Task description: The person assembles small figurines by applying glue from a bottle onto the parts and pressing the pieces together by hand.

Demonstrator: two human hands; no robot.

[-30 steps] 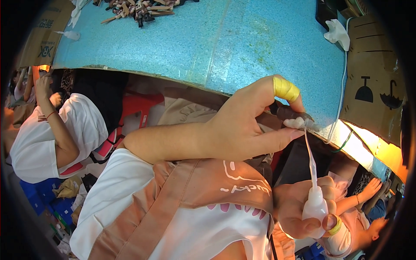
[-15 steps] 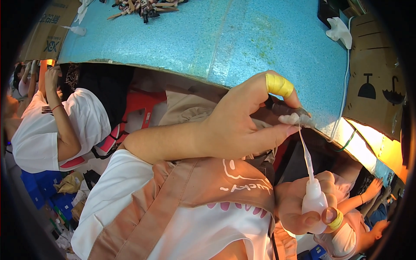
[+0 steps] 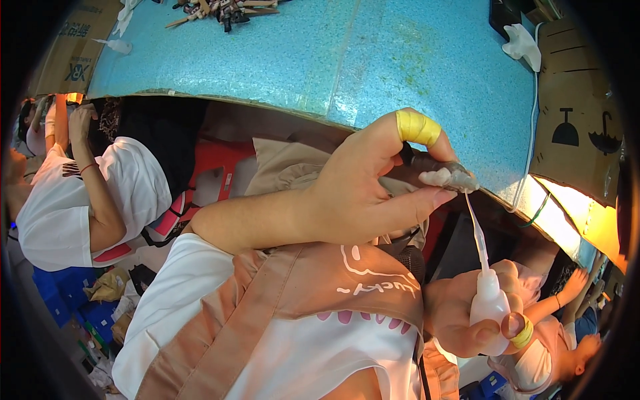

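Note:
My left hand (image 3: 373,193), yellow tape round one finger, pinches a small dark grey piece with whitish lumps (image 3: 448,177) between thumb and finger. Its exact kind is unclear, and my fingers cover part of it. At the lower right my right hand (image 3: 460,320) is wrapped round a small white squeeze bottle (image 3: 489,303), which points upward. Yellow tape also circles a digit of this hand. The bottle's long, thin, clear nozzle (image 3: 479,237) reaches up to the piece's right end, its tip touching it or nearly so.
A blue-covered table (image 3: 280,73) spans the far side, bearing a pile of small figure parts (image 3: 227,10) and another small bottle (image 3: 120,46). Cardboard boxes (image 3: 577,93) stand at both sides, with a white cable (image 3: 531,133) at the right. Other people (image 3: 100,193) sit left and right.
The nozzle tip has shifted slightly right, from beside the whitish lumps to the piece's grey end. The piece has turned a little in my left fingers, showing more of its grey part.

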